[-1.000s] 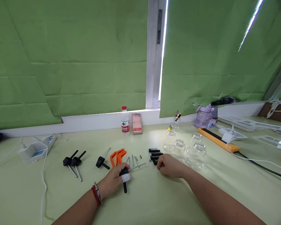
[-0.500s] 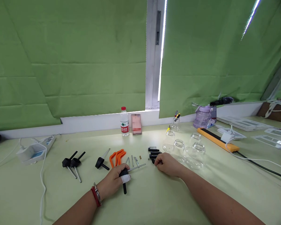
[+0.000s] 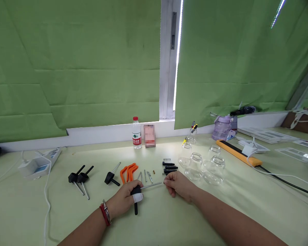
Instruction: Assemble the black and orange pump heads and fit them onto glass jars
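Note:
My left hand (image 3: 127,198), with a white wrap on the thumb, is closed around a black plastic part with a metal rod (image 3: 151,186). The rod points right and the part's black stem sticks out below the hand. Just past the rod's tip, my right hand (image 3: 178,186) pinches a tiny thing too small to name. Behind the right fingers lie several black tubular pieces (image 3: 170,167) and a thin coil spring (image 3: 166,159). Orange bent pieces (image 3: 129,171) and several metal pins (image 3: 145,175) rest beyond my left hand.
More black parts with rods (image 3: 83,177) lie at left, near a white power strip (image 3: 41,165). Clear jars (image 3: 195,167) stand right of the black pieces. A water bottle (image 3: 137,133), a purple jug (image 3: 222,128) and an orange-black power strip (image 3: 238,153) are farther back.
My right hand has drawn back from the black pieces toward the rod's tip, fingers pinched. The left hand stays nearly in place, its rod shifted slightly right.

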`<state>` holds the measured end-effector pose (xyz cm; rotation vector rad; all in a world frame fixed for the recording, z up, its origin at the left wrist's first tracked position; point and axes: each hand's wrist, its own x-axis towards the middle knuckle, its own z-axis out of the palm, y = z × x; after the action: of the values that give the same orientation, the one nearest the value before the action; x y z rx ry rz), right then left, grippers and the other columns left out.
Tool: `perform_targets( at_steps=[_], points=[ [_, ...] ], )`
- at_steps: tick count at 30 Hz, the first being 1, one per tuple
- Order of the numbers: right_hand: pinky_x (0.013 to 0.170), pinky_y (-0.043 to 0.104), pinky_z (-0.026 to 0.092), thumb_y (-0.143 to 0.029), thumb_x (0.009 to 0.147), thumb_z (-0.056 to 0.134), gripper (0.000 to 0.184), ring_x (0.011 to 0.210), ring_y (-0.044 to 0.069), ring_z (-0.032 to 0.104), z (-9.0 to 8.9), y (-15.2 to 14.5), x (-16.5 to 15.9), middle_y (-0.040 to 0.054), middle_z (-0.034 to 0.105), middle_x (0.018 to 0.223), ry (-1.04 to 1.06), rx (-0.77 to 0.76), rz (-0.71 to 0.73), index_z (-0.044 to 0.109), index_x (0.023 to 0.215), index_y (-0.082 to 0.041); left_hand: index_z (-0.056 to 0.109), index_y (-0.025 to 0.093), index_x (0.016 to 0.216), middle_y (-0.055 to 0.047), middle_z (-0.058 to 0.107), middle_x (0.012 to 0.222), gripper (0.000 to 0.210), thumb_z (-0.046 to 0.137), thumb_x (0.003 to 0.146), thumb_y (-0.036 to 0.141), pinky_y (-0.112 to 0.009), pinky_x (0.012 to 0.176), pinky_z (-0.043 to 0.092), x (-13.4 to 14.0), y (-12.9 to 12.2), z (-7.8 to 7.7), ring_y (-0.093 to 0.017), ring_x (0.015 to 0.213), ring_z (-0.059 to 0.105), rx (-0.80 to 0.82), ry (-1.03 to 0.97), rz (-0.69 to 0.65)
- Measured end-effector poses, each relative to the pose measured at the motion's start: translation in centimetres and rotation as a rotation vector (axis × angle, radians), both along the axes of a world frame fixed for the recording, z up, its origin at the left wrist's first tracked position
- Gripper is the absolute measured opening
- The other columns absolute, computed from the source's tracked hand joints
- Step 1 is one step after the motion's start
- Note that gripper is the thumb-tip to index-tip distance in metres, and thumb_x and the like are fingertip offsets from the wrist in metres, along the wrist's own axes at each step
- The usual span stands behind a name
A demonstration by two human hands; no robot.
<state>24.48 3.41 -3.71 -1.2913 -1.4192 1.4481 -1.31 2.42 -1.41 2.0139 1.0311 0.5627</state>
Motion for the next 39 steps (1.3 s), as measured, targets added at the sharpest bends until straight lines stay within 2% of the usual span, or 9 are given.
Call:
perform_targets(
  at_steps=[5, 12, 17, 22, 32, 39],
  points=[
    [0.040, 0.021, 0.036, -0.034, 0.070, 0.065, 0.022, 0.042, 0.007, 0.045, -0.19, -0.14, -0.45, -0.0050, 0.051, 0.050, 0.152, -0.063, 0.003, 0.051, 0.070, -0.016, 0.055, 0.016, 0.097, -0.002, 0.053, 0.082, 0.025, 0.053, 0.081, 0.036, -0.025, 0.067, 0.039, 0.02, -0.04, 0.07, -0.016, 0.075, 0.046, 0.011, 0.011, -0.007],
    [0.049, 0.023, 0.043, -0.020, 0.062, 0.070, 0.021, 0.051, 0.009, 0.053, 0.58, -0.63, -0.98, -0.0006, 0.058, 0.059, 0.288, -0.151, -0.032, 0.056, 0.076, -0.013, 0.055, 0.018, 0.096, -0.002, 0.054, 0.081, 0.025, 0.053, 0.081, 0.037, -0.026, 0.066, 0.039, 0.15, -0.17, 0.21, -0.016, 0.073, 0.046, 0.016, 0.018, -0.014],
    [0.046, 0.022, 0.041, -0.018, 0.064, 0.067, 0.016, 0.048, 0.008, 0.051, 0.44, -0.52, -1.12, -0.0016, 0.056, 0.056, 0.269, -0.155, -0.067, 0.056, 0.074, -0.013, 0.055, 0.018, 0.096, -0.003, 0.054, 0.082, 0.025, 0.053, 0.080, 0.037, -0.027, 0.068, 0.040, 0.25, -0.33, 0.53, -0.017, 0.074, 0.047, 0.032, 0.049, -0.010],
    [0.042, 0.021, 0.039, -0.023, 0.064, 0.069, 0.019, 0.045, 0.008, 0.049, -0.10, -0.21, -1.03, -0.0040, 0.053, 0.052, 0.239, -0.130, -0.052, 0.055, 0.073, -0.014, 0.055, 0.018, 0.095, -0.003, 0.055, 0.083, 0.024, 0.053, 0.079, 0.036, -0.027, 0.068, 0.040, 0.33, -0.47, 0.70, -0.018, 0.075, 0.047, 0.032, 0.065, 0.004],
    [0.041, 0.020, 0.037, -0.026, 0.065, 0.069, 0.020, 0.045, 0.007, 0.048, 0.50, -0.49, -0.80, -0.0035, 0.054, 0.055, 0.197, -0.122, -0.036, 0.053, 0.070, -0.015, 0.054, 0.019, 0.097, -0.002, 0.055, 0.084, 0.023, 0.052, 0.081, 0.035, -0.027, 0.069, 0.041, 0.53, -0.79, 0.49, -0.018, 0.076, 0.048, 0.063, 0.061, 0.014],
    [0.040, 0.020, 0.037, -0.028, 0.067, 0.067, 0.018, 0.044, 0.007, 0.046, 0.20, -0.29, -0.54, -0.0043, 0.052, 0.053, 0.154, -0.094, -0.014, 0.054, 0.071, -0.015, 0.054, 0.020, 0.098, -0.001, 0.055, 0.085, 0.021, 0.051, 0.081, 0.033, -0.027, 0.069, 0.041, 0.49, -0.83, 0.31, -0.018, 0.077, 0.049, 0.059, 0.068, 0.016]
  ],
)
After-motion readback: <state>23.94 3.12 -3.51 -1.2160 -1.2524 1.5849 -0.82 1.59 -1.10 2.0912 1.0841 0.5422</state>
